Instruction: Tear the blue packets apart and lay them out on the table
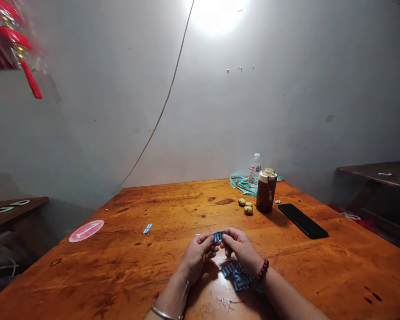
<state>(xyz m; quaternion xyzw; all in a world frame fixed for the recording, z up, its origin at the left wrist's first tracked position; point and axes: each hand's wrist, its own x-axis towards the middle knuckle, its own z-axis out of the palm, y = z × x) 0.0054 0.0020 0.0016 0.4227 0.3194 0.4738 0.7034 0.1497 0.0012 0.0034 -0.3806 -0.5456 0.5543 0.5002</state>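
one small, flat, blue-and-white striped piece is held in front of the person, over a glossy orange-brown wooden table. the left hand pinches its left end between thumb and fingers, and the right hand pinches its right end likewise; the other fingers curl inward.

a loose, overlapping heap of similar blue-and-white pieces lies under the right wrist, close to a bracelet of dark red round beads. whether wrist or beads touch the heap, i cannot tell. if that forearm dropped or swept sideways, it could scatter the heap or drag pieces along.

the held piece is small and mostly covered by the fingertips, so a slack pinch could let it slip, and uneven pressure might bend it if it is thin. a lone blue-and-white strip lies well apart to the left, where it could be overlooked. another blue-and-white scrap shows just behind the left hand, which might nudge it if it moved forward.
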